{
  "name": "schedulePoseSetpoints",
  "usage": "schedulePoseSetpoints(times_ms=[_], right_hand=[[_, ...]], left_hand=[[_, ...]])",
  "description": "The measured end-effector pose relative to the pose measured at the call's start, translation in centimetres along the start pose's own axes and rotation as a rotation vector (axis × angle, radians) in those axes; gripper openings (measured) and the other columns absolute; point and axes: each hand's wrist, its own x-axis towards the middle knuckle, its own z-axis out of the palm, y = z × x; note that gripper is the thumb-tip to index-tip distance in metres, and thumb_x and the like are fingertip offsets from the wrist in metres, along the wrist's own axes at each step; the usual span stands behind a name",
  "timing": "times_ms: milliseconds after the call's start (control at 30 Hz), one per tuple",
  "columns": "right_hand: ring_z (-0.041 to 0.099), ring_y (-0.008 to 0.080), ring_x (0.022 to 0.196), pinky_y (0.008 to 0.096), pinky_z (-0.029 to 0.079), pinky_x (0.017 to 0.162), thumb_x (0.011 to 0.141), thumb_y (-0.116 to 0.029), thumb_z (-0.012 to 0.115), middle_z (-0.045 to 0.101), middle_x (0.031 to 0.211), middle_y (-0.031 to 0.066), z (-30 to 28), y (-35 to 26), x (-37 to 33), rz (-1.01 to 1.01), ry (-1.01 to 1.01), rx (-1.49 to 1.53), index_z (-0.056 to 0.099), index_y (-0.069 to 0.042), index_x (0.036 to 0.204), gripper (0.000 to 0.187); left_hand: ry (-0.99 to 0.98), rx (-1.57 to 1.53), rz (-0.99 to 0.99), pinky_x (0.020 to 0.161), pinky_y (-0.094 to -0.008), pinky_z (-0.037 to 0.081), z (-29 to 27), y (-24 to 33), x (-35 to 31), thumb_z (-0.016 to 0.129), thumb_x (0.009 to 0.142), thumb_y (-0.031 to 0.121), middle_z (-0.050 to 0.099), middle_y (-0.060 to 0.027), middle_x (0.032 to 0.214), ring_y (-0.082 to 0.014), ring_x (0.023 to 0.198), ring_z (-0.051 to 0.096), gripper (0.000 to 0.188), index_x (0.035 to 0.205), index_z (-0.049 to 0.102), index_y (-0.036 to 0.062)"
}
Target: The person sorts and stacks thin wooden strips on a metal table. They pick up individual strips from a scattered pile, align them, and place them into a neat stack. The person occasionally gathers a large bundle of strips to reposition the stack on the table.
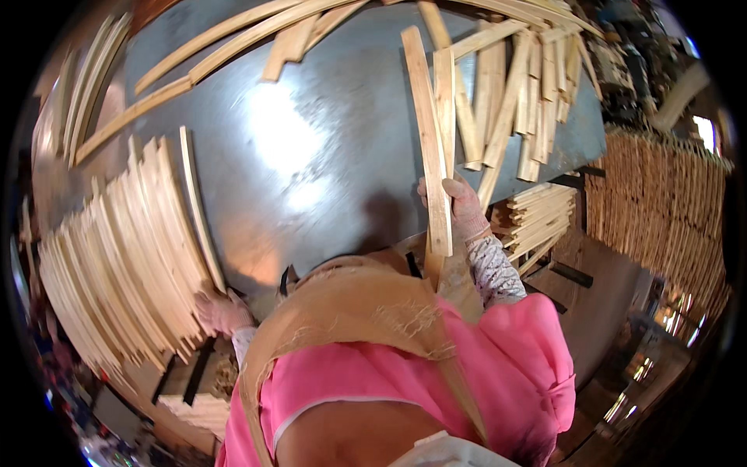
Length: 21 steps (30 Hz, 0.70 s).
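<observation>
Seemingly sorting, my right hand (465, 208) pinches slats (429, 148) over the table (350, 148) — my left hand (222, 311), grip unclear, at its left-side stack (120, 261) — next needing steady placement.

A wide passage lies over the bare grey metal tabletop (334, 148), to the right of the left hand's (222, 313) fingers and to the left of the right hand's (465, 210). Left of the left fingers, a dense row of wooden slats (124, 261) blocks the way; one separate slat (200, 206) runs forward from beside them. Beyond the right fingers, the gripped wooden strip (426, 132) and a jumbled slat pile (541, 86) obstruct reaching; far ahead, long wooden strips (253, 33) bar the edge.
</observation>
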Motion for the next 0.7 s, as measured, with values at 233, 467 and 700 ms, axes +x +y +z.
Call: schedulePoseSetpoints(times_ms=[233,467,700], right_hand=[[0.076,0.025,0.103,0.0365,0.063,0.09,0.1,-0.018,0.066,0.074,0.12,0.0182,17.1,3.5,6.3,-0.011,-0.29,-0.36,0.056,0.009,0.146,0.054],[0.073,0.04,0.099,0.0418,0.061,0.085,0.101,-0.014,0.062,0.072,0.116,0.0267,32.4,11.5,10.4,-0.198,-0.324,-0.826,0.069,-0.002,0.113,0.019],[0.073,0.0444,0.11,0.0553,0.057,0.095,0.108,-0.04,0.047,0.075,0.117,0.0266,35.6,22.7,13.0,-0.387,-0.243,-1.627,0.06,-0.003,0.139,0.049]], left_hand=[[-0.518,-1.406,0.037,0.123,-0.043,0.042,-7.6,7.9,6.8,0.071,0.098,0.028,0.046,-0.0283,0.165,-0.0379,0.152,0.046,0.072,0.159,0.048,-0.0028],[-0.807,-2.211,-0.086,0.092,-0.0382,0.061,-2.9,12.1,11.4,0.069,0.096,0.009,0.073,-0.0203,0.12,-0.0266,0.1,0.073,0.053,0.145,0.054,-0.005],[-0.764,-2.203,-0.176,0.08,-0.0349,0.063,-5.1,1.6,9.3,0.065,0.101,0.02,0.073,-0.0116,0.101,-0.0192,0.083,0.071,0.04,0.134,0.063,-0.0041]])
